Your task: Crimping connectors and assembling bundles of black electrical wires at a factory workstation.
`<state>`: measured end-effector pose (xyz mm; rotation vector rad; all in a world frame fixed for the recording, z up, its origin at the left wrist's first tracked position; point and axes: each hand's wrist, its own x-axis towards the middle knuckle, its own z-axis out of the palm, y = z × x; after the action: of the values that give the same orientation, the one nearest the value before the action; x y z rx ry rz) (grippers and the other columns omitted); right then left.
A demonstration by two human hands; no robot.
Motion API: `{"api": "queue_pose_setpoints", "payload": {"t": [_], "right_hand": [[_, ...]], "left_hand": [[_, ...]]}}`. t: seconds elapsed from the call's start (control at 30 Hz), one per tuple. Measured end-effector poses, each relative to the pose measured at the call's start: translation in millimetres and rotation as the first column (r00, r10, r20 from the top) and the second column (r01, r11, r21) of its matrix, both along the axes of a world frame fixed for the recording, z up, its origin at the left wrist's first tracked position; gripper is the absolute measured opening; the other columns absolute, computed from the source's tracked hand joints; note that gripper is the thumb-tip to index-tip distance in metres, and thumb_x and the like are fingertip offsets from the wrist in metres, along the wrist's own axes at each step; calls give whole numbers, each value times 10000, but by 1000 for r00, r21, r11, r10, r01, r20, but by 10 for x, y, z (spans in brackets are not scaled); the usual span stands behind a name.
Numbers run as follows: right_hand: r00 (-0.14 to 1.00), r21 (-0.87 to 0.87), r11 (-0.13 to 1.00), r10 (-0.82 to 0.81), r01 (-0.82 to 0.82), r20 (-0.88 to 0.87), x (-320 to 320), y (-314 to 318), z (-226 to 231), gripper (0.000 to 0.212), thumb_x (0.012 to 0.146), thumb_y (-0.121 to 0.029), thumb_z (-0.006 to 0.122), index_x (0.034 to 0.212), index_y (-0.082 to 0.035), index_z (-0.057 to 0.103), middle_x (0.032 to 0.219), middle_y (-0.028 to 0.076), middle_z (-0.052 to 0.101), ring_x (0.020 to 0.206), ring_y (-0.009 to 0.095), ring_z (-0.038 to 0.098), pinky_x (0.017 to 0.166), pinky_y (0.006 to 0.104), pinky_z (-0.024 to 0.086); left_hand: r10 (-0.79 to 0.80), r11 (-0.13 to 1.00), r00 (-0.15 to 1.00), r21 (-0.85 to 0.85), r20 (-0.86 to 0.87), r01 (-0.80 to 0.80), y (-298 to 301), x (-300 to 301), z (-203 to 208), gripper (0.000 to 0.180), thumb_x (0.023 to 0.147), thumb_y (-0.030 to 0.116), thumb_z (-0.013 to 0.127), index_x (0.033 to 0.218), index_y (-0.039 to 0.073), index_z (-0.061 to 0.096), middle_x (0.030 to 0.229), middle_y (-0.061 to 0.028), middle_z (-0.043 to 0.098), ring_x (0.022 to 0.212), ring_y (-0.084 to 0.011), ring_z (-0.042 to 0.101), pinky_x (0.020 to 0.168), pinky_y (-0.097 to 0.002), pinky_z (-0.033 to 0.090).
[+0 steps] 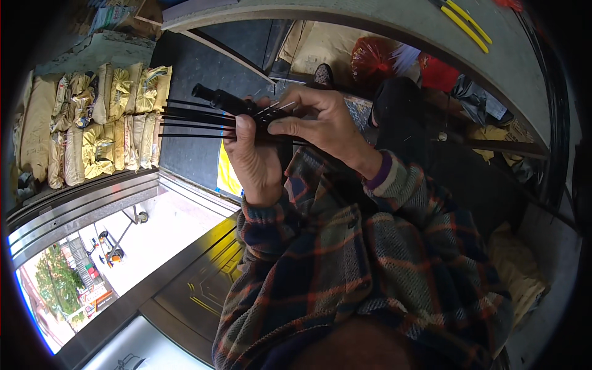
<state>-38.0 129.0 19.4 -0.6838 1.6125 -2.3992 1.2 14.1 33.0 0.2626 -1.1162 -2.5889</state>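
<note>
Both my hands are raised in front of my chest around what looks like a black umbrella frame (200,116). Thin dark ribs stick out from it to the left, and a thick black tubular piece (220,100) lies above them. My left hand (251,163) is closed around the bundle from below, its thumb pressed over the ribs. With thumb and fingertips, my right hand (327,125) pinches at the frame's right part, where some thin shiny rods show. Exactly what lies between those fingertips is hidden.
A grey worktop (394,34) curves across the far side, with yellow-handled pliers (465,26) on it. Several paper-wrapped bundles (98,126) are stacked at left. Under the worktop sit a red plastic bag (372,58) and sacks. A bright doorway (157,231) opens at lower left.
</note>
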Motion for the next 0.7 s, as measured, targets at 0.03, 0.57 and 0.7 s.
{"api": "queue_pose_setpoints", "payload": {"t": [0.03, 0.57, 0.7], "right_hand": [[997, -5, 1000, -23, 23, -79, -3, -13, 11, 160, 719, -38, 695, 836, 9, 597, 774, 21, 592, 724, 52, 552, 620, 193, 457], [999, 135, 990, 26, -28, 19, -91, 11, -40, 194, 742, -86, 683, 898, 13, 626, 796, 50, 624, 672, 61, 550, 578, 199, 451], [993, 17, 994, -107, 106, 48, 101, -123, 72, 153, 732, -71, 690, 826, 7, 599, 773, 42, 586, 715, 76, 550, 618, 207, 456]], "left_hand": [[1, 1000, 1000, -8, 4, -1, -25, -2, -16, 318, 786, 171, 655, 1038, 26, 526, 932, -136, 592, 848, -210, 578, 755, -309, 483], [218, 921, 970, -307, -107, -241, 181, -44, -60, 338, 836, 302, 582, 946, -17, 564, 908, -109, 612, 800, -159, 586, 735, -265, 487], [238, 903, 956, -322, -173, -283, 177, -2, -51, 366, 844, 325, 563, 971, -17, 547, 909, -101, 594, 776, -155, 579, 724, -270, 489]]}}
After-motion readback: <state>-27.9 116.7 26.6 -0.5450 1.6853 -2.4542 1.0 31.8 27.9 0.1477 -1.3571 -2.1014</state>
